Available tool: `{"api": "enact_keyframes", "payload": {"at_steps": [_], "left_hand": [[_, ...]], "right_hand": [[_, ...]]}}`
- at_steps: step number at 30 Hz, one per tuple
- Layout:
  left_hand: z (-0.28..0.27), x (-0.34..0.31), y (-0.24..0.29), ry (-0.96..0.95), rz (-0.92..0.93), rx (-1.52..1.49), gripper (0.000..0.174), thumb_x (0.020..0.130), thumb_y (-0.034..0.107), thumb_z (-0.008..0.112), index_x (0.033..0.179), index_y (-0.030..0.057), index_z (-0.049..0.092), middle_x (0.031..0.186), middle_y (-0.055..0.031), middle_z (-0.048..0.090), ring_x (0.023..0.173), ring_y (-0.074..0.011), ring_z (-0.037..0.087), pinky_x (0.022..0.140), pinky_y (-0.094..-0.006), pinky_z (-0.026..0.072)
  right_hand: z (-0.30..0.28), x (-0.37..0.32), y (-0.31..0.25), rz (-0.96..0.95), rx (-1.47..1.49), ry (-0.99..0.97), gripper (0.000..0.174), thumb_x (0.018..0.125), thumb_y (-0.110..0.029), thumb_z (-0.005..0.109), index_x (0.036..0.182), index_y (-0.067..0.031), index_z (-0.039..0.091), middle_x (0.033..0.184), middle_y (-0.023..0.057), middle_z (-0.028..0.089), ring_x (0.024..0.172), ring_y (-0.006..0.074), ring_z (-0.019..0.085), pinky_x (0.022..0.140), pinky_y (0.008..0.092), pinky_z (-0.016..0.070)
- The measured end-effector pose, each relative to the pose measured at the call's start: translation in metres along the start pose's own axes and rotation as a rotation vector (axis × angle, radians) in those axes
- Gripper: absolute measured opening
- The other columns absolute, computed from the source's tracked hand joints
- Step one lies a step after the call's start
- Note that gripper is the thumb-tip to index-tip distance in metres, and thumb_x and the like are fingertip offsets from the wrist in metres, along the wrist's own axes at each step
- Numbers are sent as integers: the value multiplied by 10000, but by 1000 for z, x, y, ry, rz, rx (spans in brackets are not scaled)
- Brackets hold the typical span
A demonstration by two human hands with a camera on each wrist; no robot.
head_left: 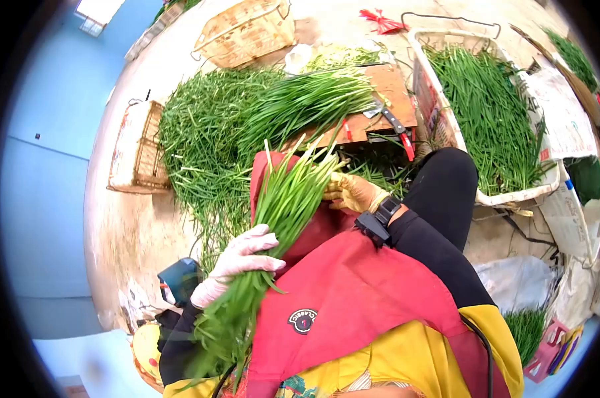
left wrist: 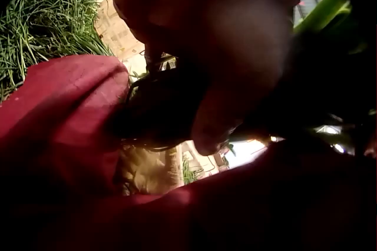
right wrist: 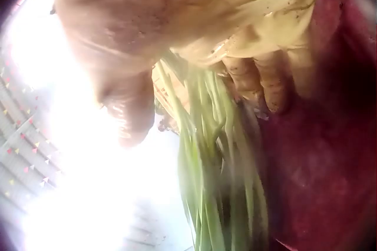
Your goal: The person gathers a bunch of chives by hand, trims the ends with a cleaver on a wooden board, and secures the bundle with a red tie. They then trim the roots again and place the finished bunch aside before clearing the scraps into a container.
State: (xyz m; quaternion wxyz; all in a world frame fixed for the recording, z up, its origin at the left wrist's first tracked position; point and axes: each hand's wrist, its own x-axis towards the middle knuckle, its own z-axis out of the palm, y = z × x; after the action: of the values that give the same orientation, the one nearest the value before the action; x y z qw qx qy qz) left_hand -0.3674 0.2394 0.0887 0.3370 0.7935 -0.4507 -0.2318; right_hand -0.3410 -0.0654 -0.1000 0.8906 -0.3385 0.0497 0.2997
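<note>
A bunch of long green stalks [head_left: 292,199] lies slantwise over the red apron [head_left: 353,285], pale ends up, leafy ends hanging down. My left hand [head_left: 240,262], in a whitish glove, grips the bunch low down with its fingers curled round it. In the left wrist view the left hand [left wrist: 235,45] is dark, its stalks mostly in shadow. My right hand [head_left: 356,192], in a yellowish glove, is beside the pale ends. The right wrist view shows stalks [right wrist: 212,163] between the thumb and curled fingers of the right hand [right wrist: 188,21]; whether they are gripped there is unclear.
Ahead, more stalks [head_left: 313,99] lie on a wooden board [head_left: 396,99] beside a black-handled knife [head_left: 394,121]. A heap of greens [head_left: 200,126] spreads to the left. On the right stands a white crate [head_left: 446,106] full of greens; an empty basket [head_left: 243,33] lies at the back.
</note>
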Motion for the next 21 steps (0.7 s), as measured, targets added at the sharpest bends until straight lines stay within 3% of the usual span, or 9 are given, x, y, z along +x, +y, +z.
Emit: {"api": "enact_keyframes", "payload": {"at_steps": [4,7,9,11,13,15,17,20,21], "left_hand": [[5,-14,5,-277,-82,66,388,851,123,599,1219,230,658,1437,-80,453,1407,-311,278,1156,-405,198],[-11,-8,9,-348,-14,-273,417,832,123,643,1249,129,624,1384,-99,513,1403,-293,300,1177,-435,139],[-23,-18,-12,-337,-93,-573,494,771,51,671,1260,65,600,1342,-110,550,1379,-274,351,1182,-447,116],[-32,-33,-20,-176,-387,-858,597,695,-41,667,1280,20,566,1318,-147,560,1323,-283,431,1161,-441,230],[-39,-35,-45,43,-445,-1107,540,706,28,686,1238,18,594,1302,-152,567,1232,-303,522,1089,-432,362],[-50,-14,-57,316,-563,-924,479,793,69,627,1268,44,569,1174,-105,631,1038,-226,638,869,-333,529],[-53,16,-62,398,-683,-808,445,853,112,581,1293,56,549,1111,-63,642,920,-158,640,780,-271,520],[-42,56,-89,286,-610,-587,464,904,182,589,1338,43,500,1053,-11,632,788,-46,549,691,-210,458],[-36,68,-95,230,-650,-569,508,908,184,609,1364,15,463,1168,-73,611,965,-96,582,825,-243,473]], "right_hand": [[-7,14,7,-138,91,17,498,911,-485,570,1227,-101,560,1199,62,622,1027,197,614,890,373,479],[-4,22,5,-210,156,45,490,922,-470,562,1247,-104,546,1197,71,621,1036,208,620,894,390,499],[-6,31,7,-329,206,83,338,909,-390,616,1130,-135,596,1036,43,676,866,185,655,734,351,538],[-7,37,5,-340,217,105,313,904,-387,625,1086,-135,599,970,40,681,826,185,662,706,351,548],[-9,42,3,-330,229,153,303,900,-379,637,1082,-140,599,962,39,677,815,183,660,684,351,544],[-9,48,2,-316,225,208,293,892,-362,654,1062,-128,607,952,35,672,808,182,657,677,356,544],[-7,54,2,-359,218,195,303,877,-341,680,1052,-101,620,959,33,667,823,179,649,715,352,540],[10,53,-12,-391,200,175,352,863,-319,701,1094,-64,625,979,37,665,878,171,635,774,337,521],[17,52,-17,-390,179,178,374,860,-312,707,1118,-55,622,993,39,664,898,169,631,789,334,515]]}}
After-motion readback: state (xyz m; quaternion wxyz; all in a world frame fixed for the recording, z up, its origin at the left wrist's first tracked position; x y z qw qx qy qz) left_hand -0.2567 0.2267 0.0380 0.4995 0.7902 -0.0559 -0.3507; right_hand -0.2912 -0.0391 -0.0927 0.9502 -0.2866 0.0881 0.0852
